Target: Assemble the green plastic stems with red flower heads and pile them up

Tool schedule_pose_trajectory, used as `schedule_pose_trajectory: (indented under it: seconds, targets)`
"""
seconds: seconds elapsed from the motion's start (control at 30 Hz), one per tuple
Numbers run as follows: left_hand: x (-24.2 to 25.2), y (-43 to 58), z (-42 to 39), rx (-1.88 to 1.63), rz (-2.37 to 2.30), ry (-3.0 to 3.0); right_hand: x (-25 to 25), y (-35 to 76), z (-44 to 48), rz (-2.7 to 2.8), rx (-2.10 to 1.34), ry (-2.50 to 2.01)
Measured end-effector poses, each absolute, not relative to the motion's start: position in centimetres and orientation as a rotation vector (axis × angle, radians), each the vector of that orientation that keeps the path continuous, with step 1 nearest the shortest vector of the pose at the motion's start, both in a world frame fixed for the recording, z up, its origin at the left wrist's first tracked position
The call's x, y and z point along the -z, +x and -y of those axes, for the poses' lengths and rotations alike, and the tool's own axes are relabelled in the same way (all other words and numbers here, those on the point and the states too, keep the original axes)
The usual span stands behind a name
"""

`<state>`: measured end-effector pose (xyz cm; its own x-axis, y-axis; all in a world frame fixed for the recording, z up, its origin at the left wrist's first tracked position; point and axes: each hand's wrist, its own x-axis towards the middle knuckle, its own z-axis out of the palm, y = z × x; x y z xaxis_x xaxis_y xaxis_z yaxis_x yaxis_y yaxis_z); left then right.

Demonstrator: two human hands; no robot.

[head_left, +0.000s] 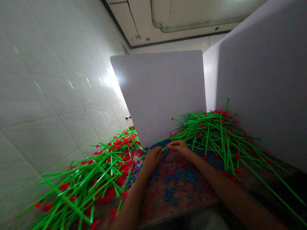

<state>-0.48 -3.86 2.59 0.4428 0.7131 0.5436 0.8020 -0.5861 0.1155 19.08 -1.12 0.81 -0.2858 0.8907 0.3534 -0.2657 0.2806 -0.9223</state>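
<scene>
White tiled wall [48, 80] along left side; white partition boards [158, 92] ahead and at right. Mottled red-brown tabletop [182, 207] carries two heaps of green sticks with red tips: left heap [81, 182] against wall, right heap [220, 140] against right board. Small blue pieces [182, 175] scattered between heaps. Left hand [151, 159] curled, grip narrow, over blue pieces. Right hand [178, 148] beside it, fingertips pinched, grip narrow (any held piece too small to tell), at near end of right heap.
</scene>
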Motion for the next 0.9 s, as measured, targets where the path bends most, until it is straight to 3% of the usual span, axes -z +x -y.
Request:
schedule_pose_trajectory:
  seconds: [0.2,0.4,0.47,0.9]
  targets:
    - [-2.6,-0.3,4.5,0.821,1.346,-2.575,-0.2,19.5,1.1,1.449,-1.474,-0.589]
    - [-2.6,0.4,4.5,0.542,1.231,-2.415,0.9,19.0,0.2,1.683,-0.911,-0.791]
    - [-2.7,1.1,4.8,0.503,1.177,-2.404,0.8,18.3,0.4,1.645,-0.877,-0.704]
    - [-2.8,4.3,6.0,0.519,0.74,-2.528,-2.1,18.2,2.7,1.316,-1.653,-0.474]
